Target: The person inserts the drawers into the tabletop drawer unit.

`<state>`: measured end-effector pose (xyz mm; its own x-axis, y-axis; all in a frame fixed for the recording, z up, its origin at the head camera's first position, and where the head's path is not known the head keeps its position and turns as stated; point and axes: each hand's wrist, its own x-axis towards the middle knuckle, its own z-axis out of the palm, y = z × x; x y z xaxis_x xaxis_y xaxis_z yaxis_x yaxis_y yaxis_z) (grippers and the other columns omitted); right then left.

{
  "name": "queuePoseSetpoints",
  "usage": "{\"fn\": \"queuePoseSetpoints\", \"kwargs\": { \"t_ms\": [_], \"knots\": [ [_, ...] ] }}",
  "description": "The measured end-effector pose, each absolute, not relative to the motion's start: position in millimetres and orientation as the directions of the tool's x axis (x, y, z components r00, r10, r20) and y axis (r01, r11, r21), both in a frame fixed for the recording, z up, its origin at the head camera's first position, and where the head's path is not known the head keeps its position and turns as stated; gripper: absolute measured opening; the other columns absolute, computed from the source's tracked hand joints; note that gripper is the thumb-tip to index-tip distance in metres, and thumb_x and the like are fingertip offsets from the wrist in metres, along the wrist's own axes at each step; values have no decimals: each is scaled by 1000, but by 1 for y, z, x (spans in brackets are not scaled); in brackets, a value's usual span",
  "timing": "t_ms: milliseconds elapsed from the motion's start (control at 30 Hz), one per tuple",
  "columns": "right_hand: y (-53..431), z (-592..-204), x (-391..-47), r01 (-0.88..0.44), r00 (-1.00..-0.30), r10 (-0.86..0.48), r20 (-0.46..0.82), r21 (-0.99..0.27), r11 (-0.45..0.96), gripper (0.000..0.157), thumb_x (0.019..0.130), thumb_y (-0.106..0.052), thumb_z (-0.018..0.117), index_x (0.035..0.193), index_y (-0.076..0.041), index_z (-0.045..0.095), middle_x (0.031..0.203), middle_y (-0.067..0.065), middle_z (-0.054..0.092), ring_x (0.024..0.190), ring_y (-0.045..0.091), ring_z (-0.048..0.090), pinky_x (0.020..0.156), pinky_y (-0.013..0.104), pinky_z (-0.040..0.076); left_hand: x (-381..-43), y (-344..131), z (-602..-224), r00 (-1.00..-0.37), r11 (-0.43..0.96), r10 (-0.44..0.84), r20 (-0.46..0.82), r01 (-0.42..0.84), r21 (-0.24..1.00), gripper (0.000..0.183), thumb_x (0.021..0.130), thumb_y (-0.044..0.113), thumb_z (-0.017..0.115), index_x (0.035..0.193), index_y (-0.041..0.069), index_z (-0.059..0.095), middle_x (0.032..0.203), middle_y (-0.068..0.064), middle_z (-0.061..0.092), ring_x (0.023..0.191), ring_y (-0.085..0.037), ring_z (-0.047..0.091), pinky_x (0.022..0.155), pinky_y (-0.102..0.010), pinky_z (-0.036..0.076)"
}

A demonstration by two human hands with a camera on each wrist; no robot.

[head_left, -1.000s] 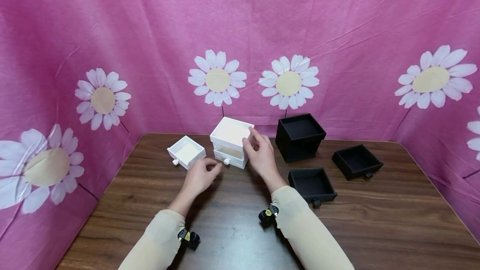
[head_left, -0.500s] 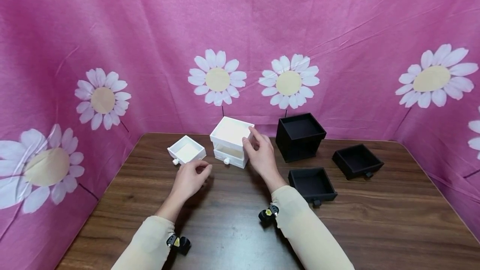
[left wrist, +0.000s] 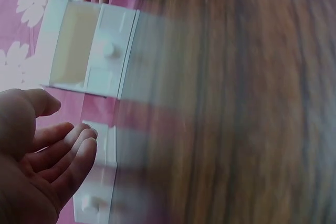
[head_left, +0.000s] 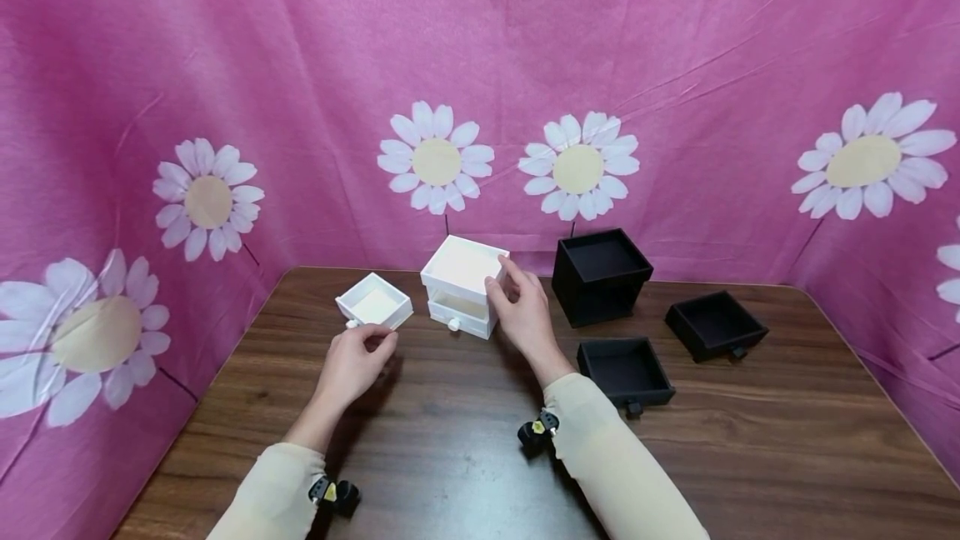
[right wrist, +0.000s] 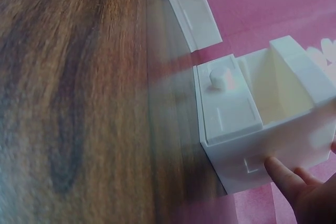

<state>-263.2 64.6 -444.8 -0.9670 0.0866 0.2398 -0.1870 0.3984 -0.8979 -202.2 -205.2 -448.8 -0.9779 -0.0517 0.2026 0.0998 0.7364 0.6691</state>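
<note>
A small white drawer cabinet [head_left: 465, 265] stands at the back of the table. Its lower slot holds a drawer with a round knob [head_left: 453, 325], while the upper slot gapes. My right hand [head_left: 525, 315] rests against the cabinet's right side, and the right wrist view shows a straight finger [right wrist: 283, 177] touching that wall. To the left lies a loose white drawer [head_left: 375, 300]. Over its front hovers my left hand [head_left: 351, 365], hiding part of the knob. Nothing is between the thumb and loosely bent fingers [left wrist: 73, 166] in the left wrist view.
Right of the white cabinet stands a black cabinet [head_left: 600, 277] with an open front. Two black drawers lie on the wooden table [head_left: 787, 432], one drawer [head_left: 626, 369] nearer and another drawer [head_left: 716, 323] farther right. A pink flowered cloth [head_left: 480, 40] hangs behind.
My left hand has moved left and slightly toward me, from near the white cabinet to the front of the loose white drawer. The right hand has stayed at the cabinet's side.
</note>
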Motion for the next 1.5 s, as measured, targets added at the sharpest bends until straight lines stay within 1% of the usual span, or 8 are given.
{"fn": "queuePoseSetpoints", "kwargs": {
  "t_ms": [300, 400, 567, 800, 967, 1233, 1500],
  "knots": [
    [64, -444, -263, -174, -970, 92, 226, -904, 391, 54, 105, -33, 68, 156, -19, 59, 151, 24, 57, 132, 41, 67, 111, 54, 54, -201, -225, -452, -978, 739, -90, 186, 59, 671, 21, 100, 17, 71, 108, 2, 82, 86, -8, 81, 71, -8, 69, 73, -29, 53],
    [64, -444, -263, -171, -971, 90, 222, -905, 389, 54, 105, -34, 68, 156, -19, 59, 151, 24, 56, 133, 41, 66, 112, 54, 54, -201, -232, -454, -978, 742, -110, 179, 39, 669, 22, 101, 17, 70, 110, 2, 82, 88, -9, 82, 70, -9, 71, 75, -31, 53],
    [64, -444, -263, -177, -970, 87, 228, -903, 390, 54, 105, -33, 68, 156, -19, 59, 150, 24, 57, 132, 42, 67, 110, 54, 55, -201, -242, -457, -973, 754, -144, 182, 11, 657, 23, 100, 16, 69, 112, 1, 82, 92, -11, 83, 76, -13, 73, 80, -35, 55],
    [65, -444, -263, -178, -970, 85, 228, -904, 389, 54, 105, -33, 69, 156, -19, 59, 151, 24, 56, 132, 42, 67, 110, 54, 55, -204, -251, -459, -962, 757, -187, 198, -13, 653, 24, 99, 16, 69, 112, 0, 82, 93, -12, 82, 78, -13, 73, 80, -33, 54],
    [64, -444, -263, -174, -970, 90, 225, -905, 388, 54, 105, -33, 69, 156, -19, 59, 151, 23, 56, 132, 41, 67, 111, 53, 55, -207, -257, -459, -953, 761, -213, 213, -25, 649, 24, 98, 16, 68, 110, 0, 82, 93, -13, 82, 82, -18, 75, 80, -35, 55],
    [65, -443, -263, -165, -972, 88, 217, -903, 396, 54, 106, -34, 68, 157, -20, 58, 152, 23, 56, 132, 41, 67, 111, 53, 55, -213, -266, -461, -954, 772, -234, 187, -65, 632, 27, 98, 19, 68, 111, -1, 81, 98, -16, 82, 94, -33, 76, 84, -41, 55],
    [64, -444, -263, -172, -970, 92, 224, -905, 389, 54, 105, -34, 69, 156, -20, 59, 150, 23, 57, 131, 40, 68, 110, 53, 55, -222, -269, -462, -965, 782, -208, 162, -65, 620, 31, 97, 20, 69, 116, -4, 78, 103, -19, 81, 98, -37, 76, 89, -45, 55]
  ]
}}
